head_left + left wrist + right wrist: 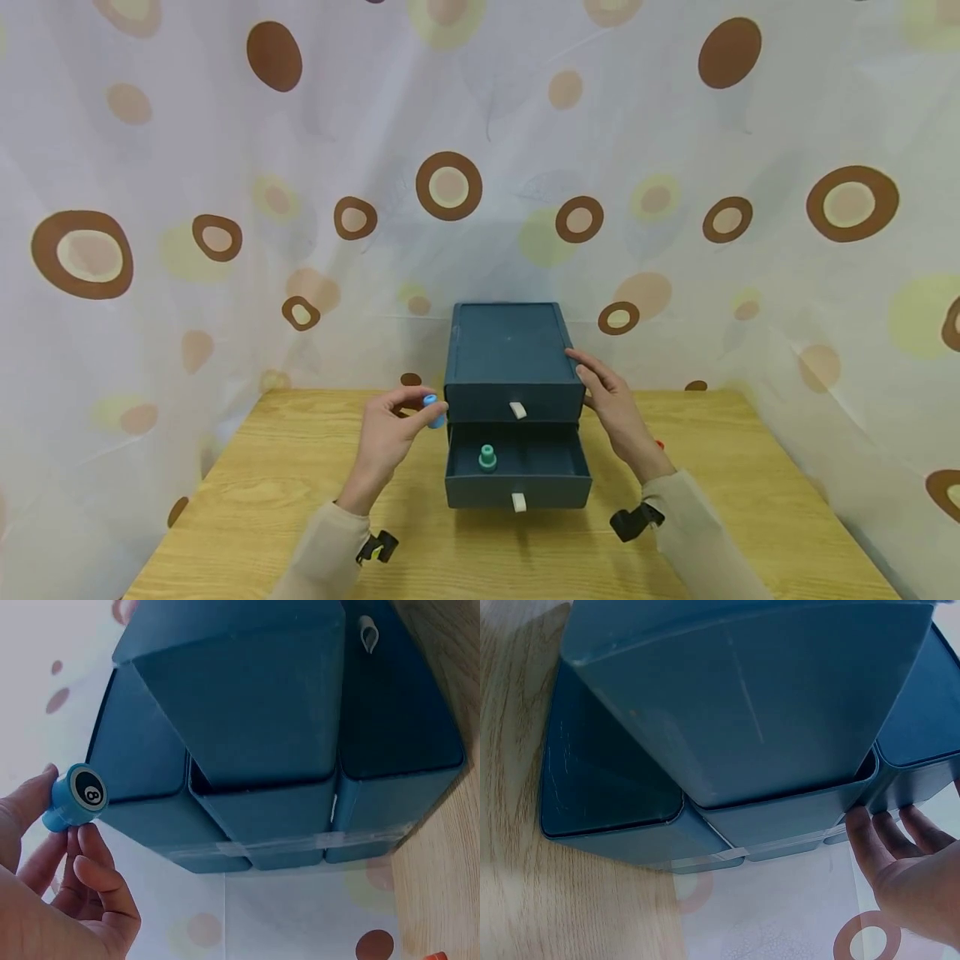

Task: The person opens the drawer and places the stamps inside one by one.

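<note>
Between thumb and fingertips, my left hand (386, 433) pinches a small blue peg-shaped piece (75, 796). Its round end bears a black-and-white 8 in the left wrist view. The piece is just left of a dark blue drawer cabinet (513, 342). My right hand (611, 404) rests its extended fingers on the cabinet's right side; in the right wrist view the fingertips (861, 825) touch near the upper compartment. A lower drawer (517, 492) is pulled out, and a teal stepped piece (487, 459) stands in its left half. The upper drawer (480, 404) is closed.
The cabinet stands on a wooden table (292, 492) before a patterned curtain (510, 108). White pull tabs (518, 502) stick out from the drawer fronts. A small red object (659, 445) lies beyond the right wrist, mostly hidden.
</note>
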Tool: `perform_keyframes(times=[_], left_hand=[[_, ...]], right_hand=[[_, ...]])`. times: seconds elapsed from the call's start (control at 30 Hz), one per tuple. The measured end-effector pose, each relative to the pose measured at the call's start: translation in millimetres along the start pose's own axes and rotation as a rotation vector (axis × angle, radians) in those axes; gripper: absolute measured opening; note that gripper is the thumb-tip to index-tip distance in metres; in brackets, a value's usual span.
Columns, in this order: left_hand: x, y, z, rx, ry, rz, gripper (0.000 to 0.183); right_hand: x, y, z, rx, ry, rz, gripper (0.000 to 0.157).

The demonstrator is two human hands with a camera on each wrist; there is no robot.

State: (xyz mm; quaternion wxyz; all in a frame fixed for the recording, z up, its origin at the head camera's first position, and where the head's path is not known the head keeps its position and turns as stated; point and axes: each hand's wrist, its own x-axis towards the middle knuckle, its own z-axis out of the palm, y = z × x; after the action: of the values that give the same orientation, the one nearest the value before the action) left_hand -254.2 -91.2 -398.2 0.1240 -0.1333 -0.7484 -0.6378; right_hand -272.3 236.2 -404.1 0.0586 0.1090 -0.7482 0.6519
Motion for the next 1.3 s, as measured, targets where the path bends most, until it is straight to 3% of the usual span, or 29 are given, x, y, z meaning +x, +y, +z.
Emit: perform_keyframes(times=[0.27, 0.47, 0.8, 1.1, 1.3], left_hand=[[-7.1, -5.4, 11.9, 0.063, -0.131, 0.048, 0.026], [-5.6, -10.1, 23.8, 0.078, -0.190, 0.098, 0.030], [-6.4, -5.8, 39.5, 0.209, -0.227, 0.134, 0.025], [-2.1, -4.9, 48.6, 0.258, -0.315, 0.137, 0.027], [1.5, -4.4, 56.9, 0.290, -0.331, 0.195, 0.027]], right_hand=[[-2, 2, 2.7, -0.008, 0.004, 0.004, 0.053], [0, 2, 3.2, 0.004, 0.003, 0.001, 0.054], [2, 2, 1.3, 0.005, 0.006, -0.018, 0.054], [3, 1, -0.2, -0.003, 0.006, -0.021, 0.055], [6, -2, -1.1, -0.014, 0.020, -0.014, 0.055]])
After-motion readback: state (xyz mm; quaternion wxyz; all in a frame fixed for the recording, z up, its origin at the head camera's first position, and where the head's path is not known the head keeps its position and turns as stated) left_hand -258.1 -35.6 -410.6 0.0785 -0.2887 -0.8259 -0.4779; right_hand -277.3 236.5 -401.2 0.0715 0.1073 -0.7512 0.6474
